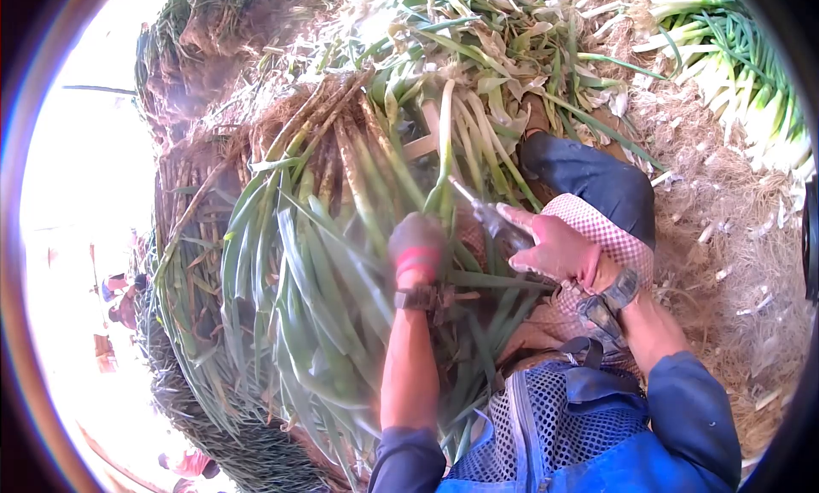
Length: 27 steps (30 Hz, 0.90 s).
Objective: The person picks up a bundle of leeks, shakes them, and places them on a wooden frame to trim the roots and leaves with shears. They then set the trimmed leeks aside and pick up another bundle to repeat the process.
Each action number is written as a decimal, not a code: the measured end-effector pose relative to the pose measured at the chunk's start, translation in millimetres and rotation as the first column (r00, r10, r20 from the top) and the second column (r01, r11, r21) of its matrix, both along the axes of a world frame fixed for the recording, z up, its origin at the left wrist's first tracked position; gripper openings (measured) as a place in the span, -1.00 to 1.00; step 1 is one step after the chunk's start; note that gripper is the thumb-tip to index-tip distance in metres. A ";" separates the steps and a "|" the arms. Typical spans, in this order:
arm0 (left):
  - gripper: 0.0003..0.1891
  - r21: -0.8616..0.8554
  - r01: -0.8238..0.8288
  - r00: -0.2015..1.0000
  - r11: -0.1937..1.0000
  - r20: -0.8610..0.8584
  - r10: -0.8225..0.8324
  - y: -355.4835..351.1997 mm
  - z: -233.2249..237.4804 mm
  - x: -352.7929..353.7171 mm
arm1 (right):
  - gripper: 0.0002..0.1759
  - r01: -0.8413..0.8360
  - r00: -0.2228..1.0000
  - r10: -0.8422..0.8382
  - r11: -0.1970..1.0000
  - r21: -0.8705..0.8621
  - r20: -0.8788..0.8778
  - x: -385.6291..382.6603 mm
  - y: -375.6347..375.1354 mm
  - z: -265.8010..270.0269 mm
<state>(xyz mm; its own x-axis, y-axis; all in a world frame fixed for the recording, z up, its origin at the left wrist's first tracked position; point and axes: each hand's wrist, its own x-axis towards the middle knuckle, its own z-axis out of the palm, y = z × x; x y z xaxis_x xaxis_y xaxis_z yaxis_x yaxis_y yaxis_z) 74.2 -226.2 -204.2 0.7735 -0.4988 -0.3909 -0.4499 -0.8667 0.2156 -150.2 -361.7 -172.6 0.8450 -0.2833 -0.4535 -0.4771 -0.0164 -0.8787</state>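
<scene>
My left hand (pixel 416 241), in a dark and pink glove, is closed around a green onion (pixel 445 139). Its pale stem points away from me, above the fist. To the right, my right hand (pixel 559 247), in a pink glove, grips a grey tool with a thin nozzle, which looks like an air blow gun (pixel 496 219). The nozzle tip points at the onion's stem from close by. Beneath and left of my left hand spreads a heap of unpeeled green onions (pixel 316 263), with soil-brown stems and long leaves.
Stripped leaves and skins (pixel 478 41) lie piled at the far side. Cleaned green onions (pixel 725 66) are stacked at the upper right. Root scraps (pixel 717 220) cover the ground on the right. My bent leg (pixel 589 182) is beside the heap. Other people (pixel 124 297) appear at far left.
</scene>
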 end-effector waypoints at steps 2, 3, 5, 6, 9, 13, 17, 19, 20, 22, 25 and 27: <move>-0.44 0.006 -0.007 1.000 1.000 -0.002 0.007 -0.1 -1.4 3.7 | 0.02 0.002 0.996 0.005 0.996 0.084 -0.090 4.6 -3.6 10.7; -0.44 0.014 -0.014 1.000 1.000 -0.009 0.014 -0.2 -2.3 4.4 | 0.01 -0.054 0.996 0.056 0.998 0.032 -0.073 1.6 -2.4 7.8; -0.43 0.022 -0.015 1.000 1.000 -0.008 0.015 -1.7 -5.3 3.0 | -0.01 -0.033 0.999 0.033 0.999 -0.001 0.031 0.4 1.6 -4.2; -0.43 0.026 -0.021 1.000 0.999 -0.003 0.021 -2.8 -4.7 2.6 | -0.01 -0.031 0.999 0.031 1.000 -0.001 0.031 2.0 -0.5 -11.1; -0.50 0.004 -0.008 0.999 1.000 0.040 0.008 -1.5 0.2 1.9 | 0.02 0.001 1.000 -0.001 0.998 -0.067 0.013 7.9 -4.8 -19.6; -0.42 0.038 -0.089 0.996 0.995 -0.008 0.089 -4.3 5.4 -2.0 | 0.02 0.082 0.997 -0.077 0.970 -0.229 0.030 26.5 -15.4 -35.5; -0.34 0.089 -0.078 0.997 0.993 -0.006 0.079 -5.1 14.4 -7.4 | -0.01 0.102 0.993 -0.115 0.952 -0.288 -0.028 61.3 -43.0 -43.3; -0.29 0.099 -0.068 0.998 0.993 -0.005 0.069 -7.0 19.4 -10.7 | -0.02 0.108 0.991 -0.125 0.951 -0.289 -0.040 80.4 -59.7 -52.3; -0.26 0.116 -0.047 0.999 0.992 -0.012 0.048 -7.7 21.4 -12.6 | -0.02 0.115 0.989 -0.136 0.951 -0.288 -0.054 90.0 -68.7 -54.8; -0.22 0.136 -0.024 0.999 0.990 -0.019 0.027 -8.7 21.0 -14.1 | -0.02 0.105 0.987 -0.138 0.943 -0.315 -0.083 105.1 -83.1 -58.9; -0.22 0.183 -0.018 1.000 0.983 0.007 0.017 -8.6 16.4 -14.2 | -0.04 0.132 0.981 -0.169 0.942 -0.307 -0.096 111.6 -87.0 -65.9; -0.17 0.171 -0.002 1.000 0.985 -0.013 0.004 -6.6 10.9 -12.8 | -0.04 0.126 0.988 -0.145 0.959 -0.253 -0.058 93.2 -72.9 -63.4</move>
<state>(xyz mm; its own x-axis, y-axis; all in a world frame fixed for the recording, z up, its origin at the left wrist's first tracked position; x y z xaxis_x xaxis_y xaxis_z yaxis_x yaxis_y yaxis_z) 61.4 -232.9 -193.3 0.7692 -0.4216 -0.4802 -0.4454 -0.8926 0.0703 -57.0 -434.7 -236.0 0.7569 -0.5042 -0.4158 -0.5548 -0.1594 -0.8166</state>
